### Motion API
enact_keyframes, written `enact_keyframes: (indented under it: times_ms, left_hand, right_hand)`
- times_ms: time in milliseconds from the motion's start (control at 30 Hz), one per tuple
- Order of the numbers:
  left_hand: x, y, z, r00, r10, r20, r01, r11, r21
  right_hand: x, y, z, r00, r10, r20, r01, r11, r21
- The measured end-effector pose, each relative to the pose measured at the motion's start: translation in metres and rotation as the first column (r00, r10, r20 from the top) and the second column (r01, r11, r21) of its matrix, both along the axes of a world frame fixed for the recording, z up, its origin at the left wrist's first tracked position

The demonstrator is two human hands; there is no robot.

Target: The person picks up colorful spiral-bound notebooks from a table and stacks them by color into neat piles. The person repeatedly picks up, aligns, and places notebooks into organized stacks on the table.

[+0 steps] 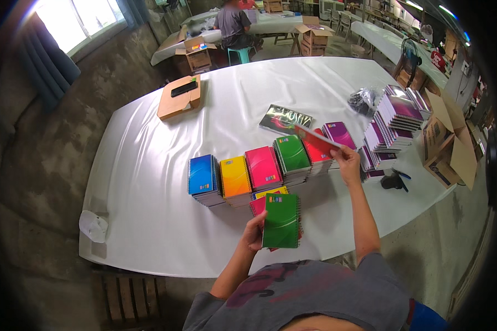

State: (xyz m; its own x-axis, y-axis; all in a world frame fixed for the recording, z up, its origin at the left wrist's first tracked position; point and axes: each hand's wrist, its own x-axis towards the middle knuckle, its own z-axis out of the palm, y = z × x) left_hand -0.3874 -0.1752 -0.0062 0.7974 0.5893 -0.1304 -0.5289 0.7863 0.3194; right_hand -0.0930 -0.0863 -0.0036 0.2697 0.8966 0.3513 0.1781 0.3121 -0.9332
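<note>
My left hand (253, 231) grips a green spiral notebook (281, 223) by its left edge, with pink and yellow notebooks showing behind it. In my right hand (346, 161) is a red notebook (317, 139), tilted and lifted over the red stack (318, 156). A row of notebook stacks runs across the table: a blue stack (203, 175), a yellow stack (235, 177), a pink stack (263, 167), a green stack (292, 153), the red one and a purple stack (337, 134).
Higher piles of purple notebooks (397, 110) stand at the right, near an open cardboard box (453, 138) and dark-handled pliers (395, 180). A shrink-wrapped pack (285, 119) lies behind the row. A phone (184, 89) rests on a flat carton (168, 106) at the far left.
</note>
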Motion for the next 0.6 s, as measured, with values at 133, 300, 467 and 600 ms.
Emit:
enact_keyframes:
  times_ms: [133,300,467,600]
  left_hand:
    - [0.007,0.001,0.001,0.95,-0.055,0.309,0.05,0.998,0.023]
    - [-0.005,-0.013,-0.046,0.997,0.018,0.076,-0.019,1.0,0.011]
    - [0.008,-0.033,-0.001,0.999,0.009,0.035,-0.013,0.995,0.104]
    - [0.012,-0.039,0.023,0.999,0.024,-0.029,-0.022,0.996,0.088]
  right_hand:
    - [-0.045,-0.022,0.043,0.692,0.713,-0.114,-0.656,0.687,0.313]
    - [-0.087,-0.041,0.045,0.422,0.839,0.342,-0.868,0.484,-0.115]
    - [-0.04,-0.021,0.055,0.509,0.401,0.762,-0.411,0.891,-0.195]
    - [0.043,0.017,-0.006,0.437,0.061,0.897,0.351,0.907,-0.232]
